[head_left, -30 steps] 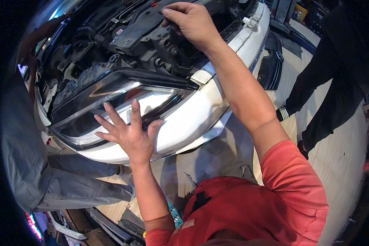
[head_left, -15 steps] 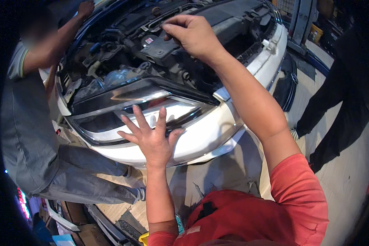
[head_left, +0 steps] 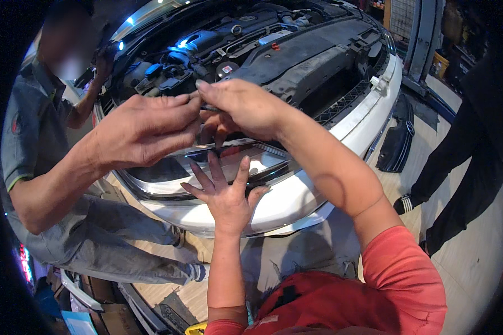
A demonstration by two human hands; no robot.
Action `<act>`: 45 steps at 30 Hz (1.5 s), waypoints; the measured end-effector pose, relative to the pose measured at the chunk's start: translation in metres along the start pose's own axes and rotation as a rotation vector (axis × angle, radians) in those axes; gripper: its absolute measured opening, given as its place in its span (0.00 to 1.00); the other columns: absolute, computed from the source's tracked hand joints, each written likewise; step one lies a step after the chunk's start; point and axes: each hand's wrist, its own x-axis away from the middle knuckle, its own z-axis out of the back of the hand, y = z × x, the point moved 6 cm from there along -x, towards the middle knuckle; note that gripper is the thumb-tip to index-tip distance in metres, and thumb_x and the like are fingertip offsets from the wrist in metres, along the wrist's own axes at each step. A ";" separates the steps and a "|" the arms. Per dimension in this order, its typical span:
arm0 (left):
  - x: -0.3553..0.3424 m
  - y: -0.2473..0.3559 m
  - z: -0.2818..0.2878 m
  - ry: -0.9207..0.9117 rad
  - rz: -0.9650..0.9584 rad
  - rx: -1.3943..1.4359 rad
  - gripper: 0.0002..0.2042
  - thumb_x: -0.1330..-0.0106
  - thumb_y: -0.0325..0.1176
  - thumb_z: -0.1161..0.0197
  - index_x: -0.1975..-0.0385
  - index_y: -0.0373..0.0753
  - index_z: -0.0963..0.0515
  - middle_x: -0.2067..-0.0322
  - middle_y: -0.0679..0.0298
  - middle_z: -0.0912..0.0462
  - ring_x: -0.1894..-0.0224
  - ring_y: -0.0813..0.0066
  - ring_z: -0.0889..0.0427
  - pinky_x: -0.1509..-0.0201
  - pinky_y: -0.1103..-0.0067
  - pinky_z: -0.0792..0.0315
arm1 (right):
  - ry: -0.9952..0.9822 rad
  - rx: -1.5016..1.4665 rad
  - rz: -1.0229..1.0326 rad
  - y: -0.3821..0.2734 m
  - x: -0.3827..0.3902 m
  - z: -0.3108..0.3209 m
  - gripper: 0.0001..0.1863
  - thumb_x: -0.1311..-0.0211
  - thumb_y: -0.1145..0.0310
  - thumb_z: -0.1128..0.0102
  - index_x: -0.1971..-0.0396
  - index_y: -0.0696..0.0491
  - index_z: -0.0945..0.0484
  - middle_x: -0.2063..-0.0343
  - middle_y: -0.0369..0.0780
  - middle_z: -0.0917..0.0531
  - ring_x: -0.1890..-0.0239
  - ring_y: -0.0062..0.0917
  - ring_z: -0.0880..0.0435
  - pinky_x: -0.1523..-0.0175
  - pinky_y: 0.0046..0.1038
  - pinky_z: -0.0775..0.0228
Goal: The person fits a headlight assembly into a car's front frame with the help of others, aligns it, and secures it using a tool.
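My left hand lies with fingers spread over the headlight at the front corner of a white car. Above it, my right hand has its thumb and fingers pinched together at the fingertips of a co-worker's hand. The two hands meet over the headlight. Whatever sits between those fingertips is too small and covered to make out. Both hands hide much of the headlight's upper edge.
The engine bay lies open beyond the hands, behind the white bumper. The co-worker stands at the left. A black grille rests on the floor at right, near another person's dark trousers and a lift post.
The co-worker's hand has come in from the left and met my right hand, which has moved lower. My left hand stays spread on the headlight. My view has shifted slightly.
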 end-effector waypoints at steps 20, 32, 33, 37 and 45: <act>-0.002 0.003 -0.008 0.099 -0.121 -0.137 0.43 0.52 0.68 0.35 0.32 0.65 0.38 0.28 0.43 0.60 0.29 0.28 0.63 0.35 0.33 0.66 | 0.621 0.019 0.302 -0.003 0.187 0.071 0.15 0.40 0.74 0.37 0.54 0.63 0.23 0.69 0.42 0.14 0.74 0.20 0.18 0.71 0.19 0.25; -0.003 0.002 -0.012 0.139 -0.188 -0.123 0.49 0.49 0.76 0.44 0.28 0.55 0.45 0.28 0.40 0.62 0.28 0.31 0.64 0.34 0.36 0.64 | 1.297 0.945 0.663 0.056 0.220 0.083 0.10 0.50 0.67 0.37 0.72 0.57 0.17 0.76 0.49 0.17 0.69 0.41 0.15 0.60 0.35 0.22; -0.003 0.001 -0.014 0.147 -0.201 -0.118 0.50 0.49 0.76 0.44 0.28 0.55 0.45 0.28 0.41 0.62 0.27 0.32 0.64 0.33 0.36 0.64 | 1.282 1.011 0.611 0.058 0.220 0.085 0.08 0.50 0.68 0.38 0.73 0.57 0.18 0.76 0.49 0.17 0.70 0.40 0.14 0.61 0.35 0.22; -0.005 -0.001 -0.014 0.133 -0.209 -0.073 0.50 0.49 0.75 0.43 0.28 0.54 0.46 0.28 0.43 0.61 0.27 0.34 0.65 0.32 0.37 0.65 | 1.165 1.297 0.365 0.059 0.215 0.075 0.05 0.50 0.70 0.40 0.76 0.56 0.19 0.77 0.48 0.16 0.72 0.37 0.13 0.64 0.35 0.20; -0.003 -0.003 -0.010 0.158 -0.183 -0.050 0.49 0.50 0.70 0.36 0.29 0.52 0.42 0.28 0.40 0.59 0.27 0.36 0.61 0.31 0.41 0.59 | 1.085 1.292 0.523 0.046 0.195 0.066 0.07 0.50 0.70 0.41 0.74 0.56 0.17 0.78 0.46 0.15 0.71 0.36 0.12 0.64 0.34 0.18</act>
